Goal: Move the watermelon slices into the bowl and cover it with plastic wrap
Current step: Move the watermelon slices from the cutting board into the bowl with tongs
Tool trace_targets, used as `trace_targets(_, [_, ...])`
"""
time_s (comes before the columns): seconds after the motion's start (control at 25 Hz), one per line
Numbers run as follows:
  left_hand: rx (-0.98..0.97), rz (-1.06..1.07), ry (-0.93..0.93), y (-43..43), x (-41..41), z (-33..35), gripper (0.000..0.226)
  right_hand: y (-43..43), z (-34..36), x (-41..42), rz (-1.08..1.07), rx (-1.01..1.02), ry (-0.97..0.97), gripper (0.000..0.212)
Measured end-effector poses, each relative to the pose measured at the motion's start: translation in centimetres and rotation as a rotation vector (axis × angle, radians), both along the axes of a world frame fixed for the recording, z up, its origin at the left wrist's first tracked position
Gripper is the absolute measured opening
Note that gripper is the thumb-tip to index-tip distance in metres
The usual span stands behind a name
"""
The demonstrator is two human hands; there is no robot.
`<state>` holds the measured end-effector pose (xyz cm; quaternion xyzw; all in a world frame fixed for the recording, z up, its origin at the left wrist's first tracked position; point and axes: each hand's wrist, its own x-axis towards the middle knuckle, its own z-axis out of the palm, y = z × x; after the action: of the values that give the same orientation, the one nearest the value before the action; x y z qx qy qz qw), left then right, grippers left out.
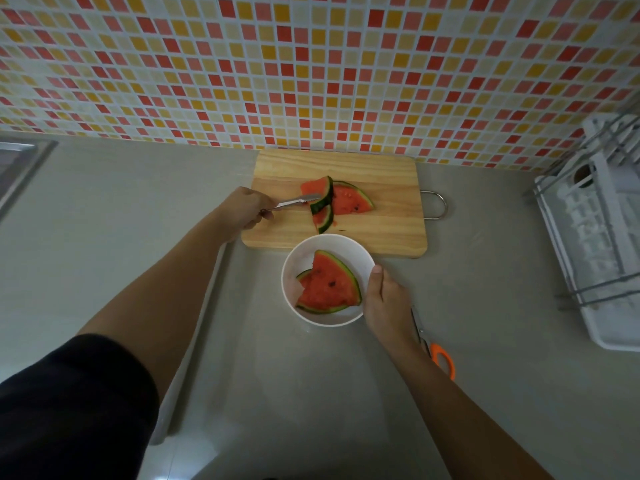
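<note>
Head view: fingers of left hand (pixel 242 211) grip tongs (pixel 294 201) clamping a watermelon slice (pixel 317 188); right hand (pixel 386 299) clasps the bowl (pixel 332 239) rim.

white bowl (pixel 298 261): round, upright, at cutting board (pixel 388 233) near edge | bowl slices (pixel 329 285): two red watermelon wedges, flat, overlapping | flat wedge (pixel 351 201): board centre | tilted wedge (pixel 320 191): rind up, in metal tongs (pixel 294 201) | small wedge (pixel 323 220): just beneath

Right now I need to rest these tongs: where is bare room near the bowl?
Bare counter: between the cutting board and the dish rack, and left of the board toward the sink. Crowded: watermelon slices mid-board, scissors by the right hand at the bowl.
</note>
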<state>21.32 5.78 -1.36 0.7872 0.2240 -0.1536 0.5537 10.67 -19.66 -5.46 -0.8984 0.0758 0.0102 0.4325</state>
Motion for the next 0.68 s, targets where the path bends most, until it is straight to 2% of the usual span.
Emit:
trace_targets(0.16, [-0.040, 0.018, -0.069, 1.2, -0.3, 0.5, 0.021, 0.0, 0.4, -0.1, -0.001, 0.008, 0.004, 0.041])
trace_targets(0.24, [-0.099, -0.088, -0.087, 2.5, -1.1, 1.7, 0.021, 0.1, 0.5, -0.2, -0.003, 0.007, 0.005, 0.040])
trace_targets(0.32, [-0.147, -0.251, -0.030, 3.2, -2.6, 2.6, 0.021, 0.1, 0.5, -0.2, -0.008, 0.011, 0.011, 0.040])
trace_targets(0.48, [-0.096, -0.497, 0.097, 1.8, -5.8, 3.3, 0.019, 0.1, 0.3, -0.1, -0.013, 0.004, 0.022, 0.041])
trace_targets(0.6, [-0.029, -0.544, 0.121, 0.3, -6.6, 4.1, 0.031, 0.1, 0.5, 0.0, -0.006, -0.005, 0.025, 0.042])
trace_targets(0.68, [0.084, -0.599, 0.142, -0.4, -6.6, 5.3, 0.032, 0.1, 0.5, 0.0, 0.008, -0.015, 0.021, 0.043])
